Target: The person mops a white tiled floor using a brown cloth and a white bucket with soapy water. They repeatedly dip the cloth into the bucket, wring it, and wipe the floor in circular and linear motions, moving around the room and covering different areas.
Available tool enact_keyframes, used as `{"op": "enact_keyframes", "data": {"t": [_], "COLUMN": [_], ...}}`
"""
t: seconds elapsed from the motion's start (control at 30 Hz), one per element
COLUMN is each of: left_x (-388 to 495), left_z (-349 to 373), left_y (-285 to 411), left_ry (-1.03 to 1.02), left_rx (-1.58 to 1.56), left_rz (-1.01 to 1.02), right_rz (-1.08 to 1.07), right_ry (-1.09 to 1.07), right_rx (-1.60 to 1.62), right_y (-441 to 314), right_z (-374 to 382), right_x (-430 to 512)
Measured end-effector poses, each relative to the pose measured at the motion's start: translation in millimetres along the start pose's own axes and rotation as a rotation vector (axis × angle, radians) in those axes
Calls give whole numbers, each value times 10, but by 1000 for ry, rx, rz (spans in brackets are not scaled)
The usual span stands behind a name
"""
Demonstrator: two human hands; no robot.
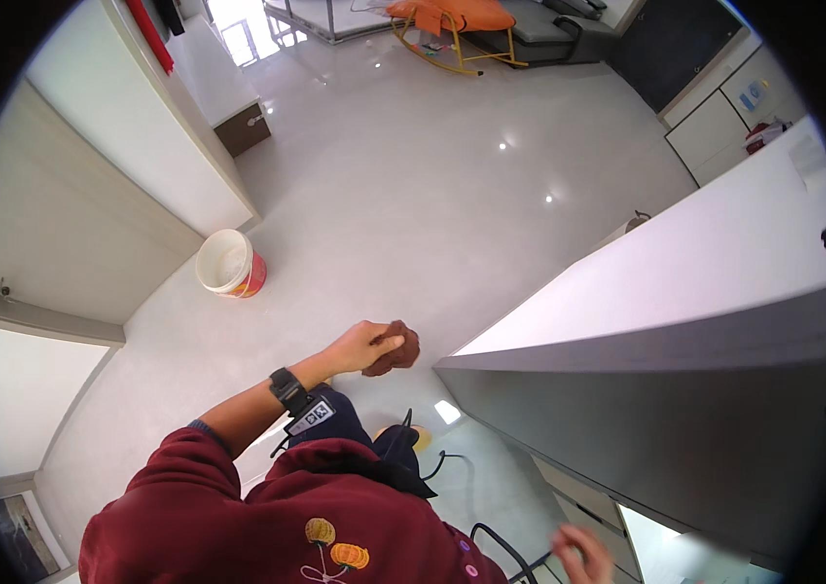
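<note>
My left hand [369, 346] is closed around a bunched reddish-brown cloth [401, 349], held out over the pale floor in front of me. A black band with a small device sits on that wrist. Down at the lower right, my right hand [582, 555] is slightly blurred, with its fingers curled; no object shows in it. Near it runs a black cable or strap [504, 544]. A white and red plastic bucket [232, 264] stands on the floor to the upper left of the cloth, its handle hanging down.
Tall pale cabinets [70, 204] line the left side. A white and grey panel [646, 343] juts in from the right. Farther off are a low white cabinet [212, 73], a yellow-framed rocking chair [457, 47] with an orange cover, a grey sofa [544, 44] and a dark door [668, 47].
</note>
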State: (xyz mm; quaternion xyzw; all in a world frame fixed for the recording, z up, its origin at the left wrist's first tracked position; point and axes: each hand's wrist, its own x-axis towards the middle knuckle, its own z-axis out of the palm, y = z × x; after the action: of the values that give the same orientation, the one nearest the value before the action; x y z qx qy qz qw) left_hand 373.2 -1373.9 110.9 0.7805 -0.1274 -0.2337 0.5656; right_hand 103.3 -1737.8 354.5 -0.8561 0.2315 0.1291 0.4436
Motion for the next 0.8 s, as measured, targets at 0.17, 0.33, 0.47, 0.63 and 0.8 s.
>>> {"op": "enact_keyframes", "data": {"t": [0.17,0.33,0.47,0.63,0.8], "left_x": [-28,-63,-150,-185,-266], "left_z": [-63,-316,-316,-282,-228], "left_y": [43,229,243,-179,-544], "left_ry": [-48,-208,-176,227,550], "left_rx": [-350,-487,-668,-473,-747], "left_rz": [-57,-47,-102,-97,-327], "right_rz": [-217,-736,-522,-218,-132], "right_ry": [-236,-304,-832,-936,-983], "right_rx": [2,-173,-80,15,-19], "right_y": [-284,-738,-875,-764,-894], "right_z": [1088,2031,2508,2718,3119], "right_x": [1553,2563,3045,3438,3783]}}
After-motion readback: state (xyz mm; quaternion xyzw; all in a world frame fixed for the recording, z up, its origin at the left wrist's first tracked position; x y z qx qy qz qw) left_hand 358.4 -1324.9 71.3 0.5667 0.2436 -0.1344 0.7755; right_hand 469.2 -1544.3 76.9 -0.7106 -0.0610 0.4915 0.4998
